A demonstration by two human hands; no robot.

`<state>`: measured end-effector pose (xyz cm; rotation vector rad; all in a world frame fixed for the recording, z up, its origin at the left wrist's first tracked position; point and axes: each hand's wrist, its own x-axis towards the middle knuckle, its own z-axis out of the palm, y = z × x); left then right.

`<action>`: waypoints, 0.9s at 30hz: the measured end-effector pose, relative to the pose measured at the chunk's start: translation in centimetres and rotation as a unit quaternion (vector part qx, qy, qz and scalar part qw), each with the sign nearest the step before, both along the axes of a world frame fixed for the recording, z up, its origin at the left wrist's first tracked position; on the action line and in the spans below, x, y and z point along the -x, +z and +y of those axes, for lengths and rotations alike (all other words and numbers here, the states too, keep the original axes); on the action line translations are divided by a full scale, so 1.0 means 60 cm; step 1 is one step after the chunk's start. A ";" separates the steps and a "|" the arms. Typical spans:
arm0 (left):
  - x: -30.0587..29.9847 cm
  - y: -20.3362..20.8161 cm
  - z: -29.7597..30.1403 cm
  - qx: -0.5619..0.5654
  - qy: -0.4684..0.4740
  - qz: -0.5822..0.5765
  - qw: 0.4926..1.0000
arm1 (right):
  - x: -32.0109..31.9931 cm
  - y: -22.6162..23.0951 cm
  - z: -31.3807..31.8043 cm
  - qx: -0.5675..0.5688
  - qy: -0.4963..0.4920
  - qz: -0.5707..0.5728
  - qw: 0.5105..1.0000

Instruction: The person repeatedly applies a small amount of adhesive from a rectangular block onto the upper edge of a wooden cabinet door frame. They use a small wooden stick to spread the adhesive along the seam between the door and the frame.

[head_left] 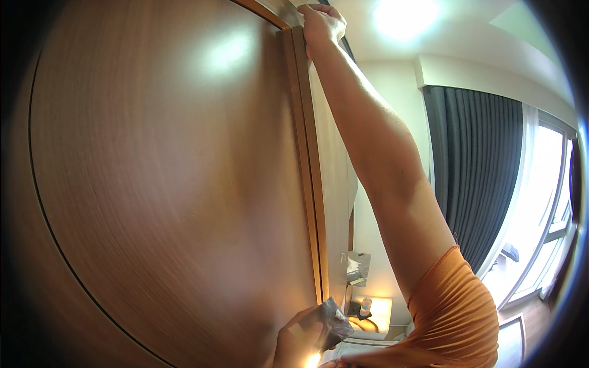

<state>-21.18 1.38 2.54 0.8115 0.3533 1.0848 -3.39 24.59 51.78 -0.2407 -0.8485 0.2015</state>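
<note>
My right arm, in an orange sleeve, stretches up along a tall wooden wardrobe panel [184,172]. At the panel's top right corner my right hand [324,27] is closed, its fingers bent beside the upper wooden edge [294,43]. What those fingers hold, if anything, is hidden. Low down, close against the panel, my left hand [296,337] grips a dark grey box-like pack [333,323] with a whitish patch on its face. Part of the left hand is lost behind the pack and in glare.
A lit bedside shelf [378,318] carries a small bottle [365,306], with a grey patterned panel [358,268] above it. Dark pleated curtains [472,165] hang beside a bright window [543,202] at right. A ceiling light [407,15] glows overhead.
</note>
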 end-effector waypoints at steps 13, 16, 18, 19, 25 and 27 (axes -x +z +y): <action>0.000 0.005 -0.008 -0.097 0.072 0.053 0.991 | -0.011 0.034 0.030 -0.026 -0.035 -0.012 0.999; -0.001 0.002 -0.008 -0.098 0.074 0.052 0.991 | -0.007 0.048 0.040 -0.046 -0.021 0.012 0.999; 0.000 0.000 -0.006 -0.099 0.074 0.052 0.991 | -0.008 0.054 0.044 -0.037 0.000 0.015 0.999; 0.001 0.000 -0.006 -0.099 0.075 0.051 0.991 | -0.008 0.056 0.045 -0.032 0.011 0.017 0.999; 0.003 -0.004 -0.003 -0.100 0.079 0.055 0.990 | -0.009 0.066 0.053 -0.069 0.046 0.012 0.996; 0.002 -0.006 -0.002 -0.101 0.078 0.054 0.990 | -0.008 0.066 0.051 -0.075 0.051 0.021 0.996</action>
